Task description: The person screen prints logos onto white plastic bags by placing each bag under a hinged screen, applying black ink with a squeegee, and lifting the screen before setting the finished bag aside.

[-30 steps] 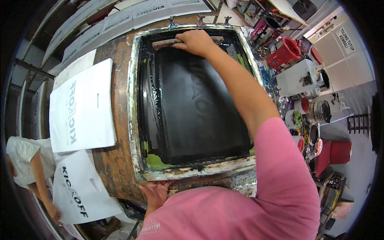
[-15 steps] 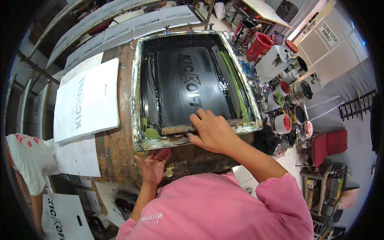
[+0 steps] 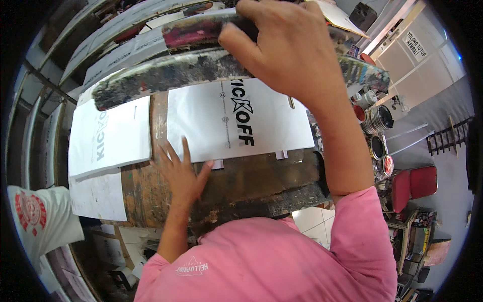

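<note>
A white plastic bag with bold black lettering and a handle slot lies flat on the stained wooden table. Above its far side, the ink-smeared screen frame is tilted up, its near bar facing me. My right hand reaches over the raised frame, fingers wrapped round a squeegee with pink and dark stains; some fingertips are cut off at the top. At the bag's near left corner, my left hand spreads its fingers, holding nothing. Two small pale tabs sit along the bag's near edge.
Left of the bag lies a stack of similar white bags. Racks with printed bags stand behind. Paint tins crowd the right side, with a red chair beyond. A person's white shirt shows at lower left.
The screen frame has swung up from the table, uncovering the printed bag. My right hand has risen far forward with the squeegee. My left hand has moved from below the frame onto the bag's corner area.
</note>
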Motion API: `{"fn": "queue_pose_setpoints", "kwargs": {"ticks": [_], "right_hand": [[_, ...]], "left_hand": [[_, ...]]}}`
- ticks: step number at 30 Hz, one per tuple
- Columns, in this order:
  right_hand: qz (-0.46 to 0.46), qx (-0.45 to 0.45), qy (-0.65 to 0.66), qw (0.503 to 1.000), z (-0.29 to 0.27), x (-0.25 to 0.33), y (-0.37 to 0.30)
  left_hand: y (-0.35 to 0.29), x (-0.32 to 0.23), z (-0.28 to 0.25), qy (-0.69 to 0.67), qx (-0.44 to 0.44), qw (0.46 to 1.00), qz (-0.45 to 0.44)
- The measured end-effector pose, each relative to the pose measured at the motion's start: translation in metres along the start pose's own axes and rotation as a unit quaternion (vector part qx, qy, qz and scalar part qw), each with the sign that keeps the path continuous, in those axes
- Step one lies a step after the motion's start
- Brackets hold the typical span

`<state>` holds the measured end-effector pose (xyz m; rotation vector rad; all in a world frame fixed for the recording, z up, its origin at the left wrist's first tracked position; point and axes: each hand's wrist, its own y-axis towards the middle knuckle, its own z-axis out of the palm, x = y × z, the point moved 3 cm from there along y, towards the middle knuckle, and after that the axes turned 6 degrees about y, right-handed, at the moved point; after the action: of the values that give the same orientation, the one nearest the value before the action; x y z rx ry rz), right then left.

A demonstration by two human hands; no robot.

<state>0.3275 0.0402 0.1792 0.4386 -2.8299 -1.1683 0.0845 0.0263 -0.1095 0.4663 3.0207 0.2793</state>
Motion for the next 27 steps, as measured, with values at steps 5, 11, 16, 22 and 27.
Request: {"fn": "queue_pose_setpoints", "kwargs": {"ticks": [5, 11, 16, 22, 27], "right_hand": [[0.180, 0.095, -0.004, 0.979, -0.024, 0.010, 0.045], [0.156, 0.114, 0.016, 0.981, -0.013, -0.023, 0.053], [0.138, 0.108, 0.018, 0.984, -0.011, -0.045, 0.054], [0.094, 0.085, -0.006, 0.992, 0.001, -0.058, 0.032], [0.063, 0.038, -0.038, 0.997, 0.009, -0.063, 0.018]], "left_hand": [[-0.018, -0.013, 0.040, 0.010, 0.085, 0.996, 0.014], [0.003, -0.012, 0.018, -0.209, 0.049, 0.977, -0.009], [0.067, -0.025, -0.045, -0.366, -0.150, 0.918, -0.043], [0.034, 0.035, -0.031, -0.484, -0.188, 0.832, -0.195], [-0.025, 0.132, -0.038, -0.437, -0.206, 0.826, -0.291]]}}
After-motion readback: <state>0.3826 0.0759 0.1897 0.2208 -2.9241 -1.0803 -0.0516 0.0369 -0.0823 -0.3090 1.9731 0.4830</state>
